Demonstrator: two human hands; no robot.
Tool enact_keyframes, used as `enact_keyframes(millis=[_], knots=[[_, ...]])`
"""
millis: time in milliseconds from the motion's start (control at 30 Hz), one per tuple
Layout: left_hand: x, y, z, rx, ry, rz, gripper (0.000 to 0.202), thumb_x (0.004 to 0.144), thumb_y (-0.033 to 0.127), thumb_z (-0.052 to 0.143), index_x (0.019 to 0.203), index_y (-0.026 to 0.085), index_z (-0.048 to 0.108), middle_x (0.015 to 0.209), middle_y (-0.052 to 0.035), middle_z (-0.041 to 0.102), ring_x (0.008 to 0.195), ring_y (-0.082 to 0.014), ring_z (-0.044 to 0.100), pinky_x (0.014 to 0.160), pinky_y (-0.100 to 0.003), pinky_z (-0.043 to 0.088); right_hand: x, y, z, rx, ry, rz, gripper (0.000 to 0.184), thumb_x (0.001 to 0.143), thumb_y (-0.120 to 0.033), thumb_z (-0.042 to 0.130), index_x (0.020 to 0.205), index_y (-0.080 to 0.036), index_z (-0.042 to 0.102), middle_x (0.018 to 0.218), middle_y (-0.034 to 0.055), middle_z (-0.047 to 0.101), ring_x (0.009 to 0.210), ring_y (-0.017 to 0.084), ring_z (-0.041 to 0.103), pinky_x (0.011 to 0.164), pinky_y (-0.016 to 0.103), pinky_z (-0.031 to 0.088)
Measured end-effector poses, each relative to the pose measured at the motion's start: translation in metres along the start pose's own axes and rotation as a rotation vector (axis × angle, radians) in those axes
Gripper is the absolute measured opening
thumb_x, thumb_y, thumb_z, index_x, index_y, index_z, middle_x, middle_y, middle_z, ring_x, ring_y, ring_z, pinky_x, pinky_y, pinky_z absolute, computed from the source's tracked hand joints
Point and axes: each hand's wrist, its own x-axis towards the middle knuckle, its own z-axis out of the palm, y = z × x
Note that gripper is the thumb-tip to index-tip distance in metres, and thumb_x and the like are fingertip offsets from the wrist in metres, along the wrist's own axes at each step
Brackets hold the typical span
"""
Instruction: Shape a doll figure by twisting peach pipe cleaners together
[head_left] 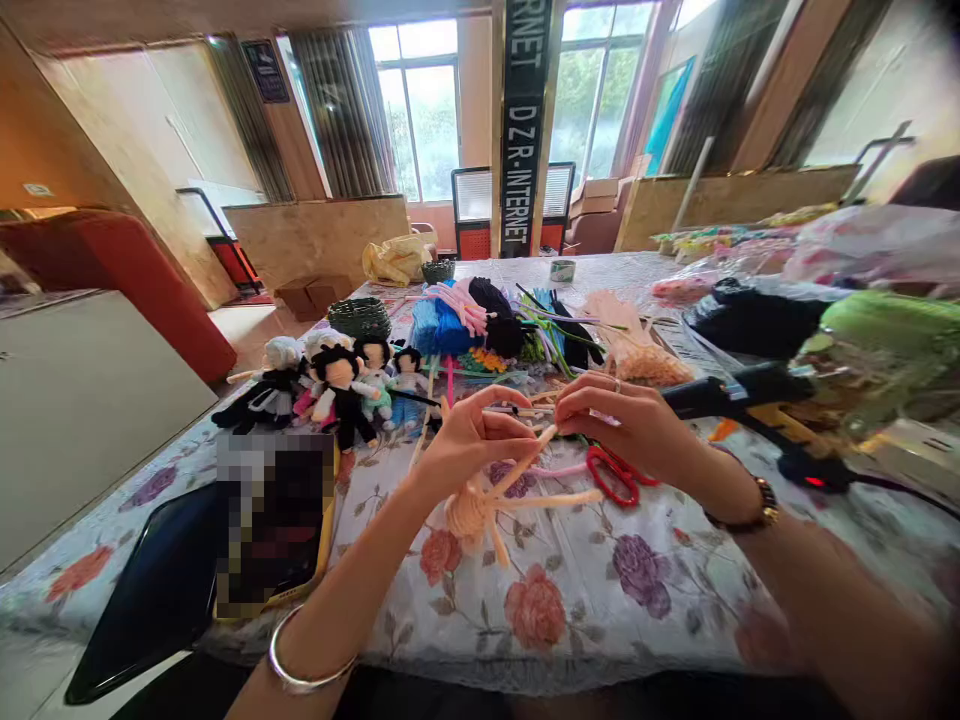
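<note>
A peach fuzzy pipe cleaner [541, 440] runs up between my two hands over the table. My left hand [484, 432] pinches it with thumb and fingers. My right hand [626, 418] pinches its upper end, fingertips close to the left ones. Below them hangs or rests a wound peach pipe-cleaner bundle [466, 512], with several loose strands sticking out to the right and down; whether it touches the cloth I cannot tell. Red-handled scissors [613, 476] lie just under my right hand, their blades hidden.
Several small fuzzy dolls [341, 385] sit at the left behind a phone-like dark screen [281, 530] and a black tray [146, 590]. Coloured pipe-cleaner bundles [442, 325] lie at the back. On the right stand a black glue gun [697, 397] and a green bag [885, 325].
</note>
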Motion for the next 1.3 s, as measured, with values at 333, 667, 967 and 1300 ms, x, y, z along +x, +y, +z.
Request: enact_keyframes(millis=[333,667,967,1300], knots=[[0.002,-0.002,-0.001,-0.016,-0.005,0.001,0.041,0.061,0.021,0.079,0.096,0.019,0.057,0.073,0.0011,0.071,0.063,-0.0109,0.065,0.064,-0.021,0.051,0.001,-0.005,0.0,0.039,-0.08,0.131,0.008,0.091,-0.021,0.048,0.083,-0.02,0.052,0.083,0.0017,0.058,0.076,0.011,0.054,0.07,0.024,0.043],[0.003,-0.003,-0.002,-0.055,-0.029,0.04,0.04,0.062,0.018,0.078,0.096,0.019,0.057,0.073,0.0006,0.071,0.062,-0.0111,0.065,0.064,-0.023,0.053,0.0,-0.01,0.014,0.667,-0.06,0.497,0.015,0.087,-0.032,0.052,0.08,-0.019,0.051,0.077,-0.0013,0.045,0.07,0.01,0.041,0.062,0.023,0.035],[0.002,0.0,0.0,-0.091,-0.033,0.033,0.038,0.063,0.019,0.078,0.095,0.018,0.058,0.072,-0.0006,0.072,0.06,-0.0117,0.064,0.058,-0.021,0.051,0.001,-0.012,0.023,1.373,-0.047,0.867,0.018,0.069,-0.026,0.073,0.076,-0.017,0.06,0.071,-0.0017,0.052,0.065,0.007,0.048,0.063,0.019,0.04],[0.003,-0.002,-0.002,-0.092,-0.032,0.045,0.038,0.064,0.019,0.078,0.096,0.019,0.058,0.076,-0.0006,0.072,0.066,-0.0127,0.067,0.062,-0.021,0.051,0.002,-0.015,0.025,1.593,0.035,1.054,0.023,0.057,-0.017,0.079,0.075,-0.013,0.066,0.07,-0.0007,0.058,0.06,0.005,0.05,0.062,0.014,0.044]])
